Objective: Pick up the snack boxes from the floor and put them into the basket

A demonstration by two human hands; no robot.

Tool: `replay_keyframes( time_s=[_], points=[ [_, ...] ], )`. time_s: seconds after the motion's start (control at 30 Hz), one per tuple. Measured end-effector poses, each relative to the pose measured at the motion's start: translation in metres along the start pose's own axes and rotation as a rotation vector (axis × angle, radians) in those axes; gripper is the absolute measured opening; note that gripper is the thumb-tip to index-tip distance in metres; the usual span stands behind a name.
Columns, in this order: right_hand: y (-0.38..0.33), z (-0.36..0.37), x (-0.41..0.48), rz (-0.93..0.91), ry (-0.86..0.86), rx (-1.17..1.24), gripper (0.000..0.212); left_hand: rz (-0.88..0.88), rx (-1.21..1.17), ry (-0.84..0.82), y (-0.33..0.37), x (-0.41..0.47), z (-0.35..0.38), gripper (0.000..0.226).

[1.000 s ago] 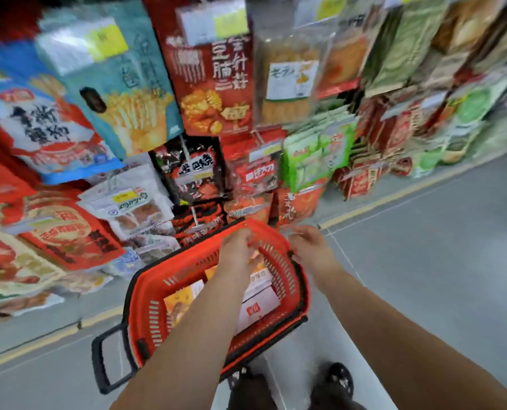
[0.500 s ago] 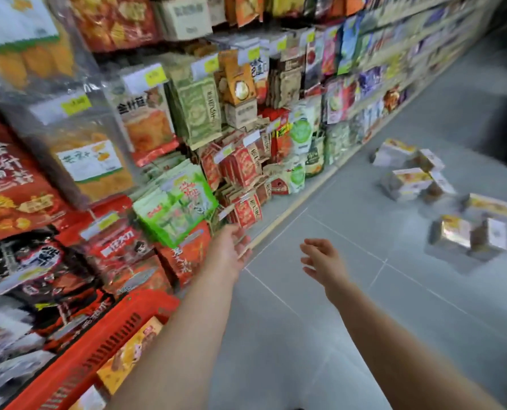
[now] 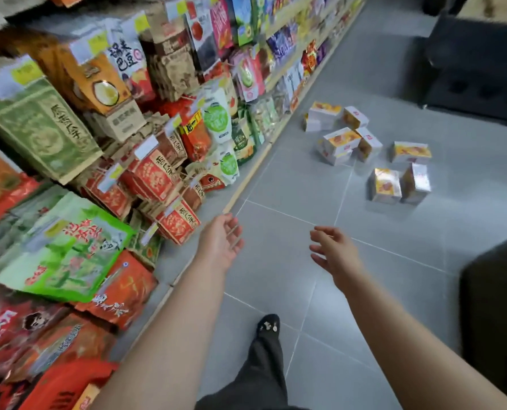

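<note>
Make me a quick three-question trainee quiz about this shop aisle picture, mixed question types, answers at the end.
1. True or false: the left hand already holds a snack box.
2. The snack boxes lie: A) on the grey floor, B) on a shelf, C) in the person's arms.
3. Fill in: the red basket shows at the picture's bottom ____ corner.

Key: 1 false, both it and the right hand are empty; 2 A; 3 left.

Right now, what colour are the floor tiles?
Grey floor tiles, clearest in the head view.
</note>
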State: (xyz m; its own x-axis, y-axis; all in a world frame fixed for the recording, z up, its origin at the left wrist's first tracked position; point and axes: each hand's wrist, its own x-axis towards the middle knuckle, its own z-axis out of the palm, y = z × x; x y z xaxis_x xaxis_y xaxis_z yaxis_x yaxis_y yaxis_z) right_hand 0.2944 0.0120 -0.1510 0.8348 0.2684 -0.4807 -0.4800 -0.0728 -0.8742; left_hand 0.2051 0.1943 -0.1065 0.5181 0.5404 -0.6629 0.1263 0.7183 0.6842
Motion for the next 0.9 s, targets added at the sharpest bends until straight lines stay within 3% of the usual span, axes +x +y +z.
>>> replay_keyframes(
  time_s=[0.27,0.4,0.63,0.9],
  points=[
    [-0.051,-0.022,0.107,0.042,0.139,0.023,0.008,-0.085,0.151,-0.081,0.026,0.101,0.113,0.02],
    [-0.074,-0.041,0.149,0.064,0.21,0.123,0.018,-0.071,0.252,-0.13,0.033,0.144,0.17,0.018],
    [-0.105,-0.119,0.222,0.078,0.383,0.219,0.022,-0.129,0.406,-0.224,0.007,0.198,0.287,0.02],
    [-0.143,-0.226,0.329,0.113,0.464,0.218,0.024,-0.206,0.482,-0.276,-0.037,0.253,0.441,0.016]
  ],
)
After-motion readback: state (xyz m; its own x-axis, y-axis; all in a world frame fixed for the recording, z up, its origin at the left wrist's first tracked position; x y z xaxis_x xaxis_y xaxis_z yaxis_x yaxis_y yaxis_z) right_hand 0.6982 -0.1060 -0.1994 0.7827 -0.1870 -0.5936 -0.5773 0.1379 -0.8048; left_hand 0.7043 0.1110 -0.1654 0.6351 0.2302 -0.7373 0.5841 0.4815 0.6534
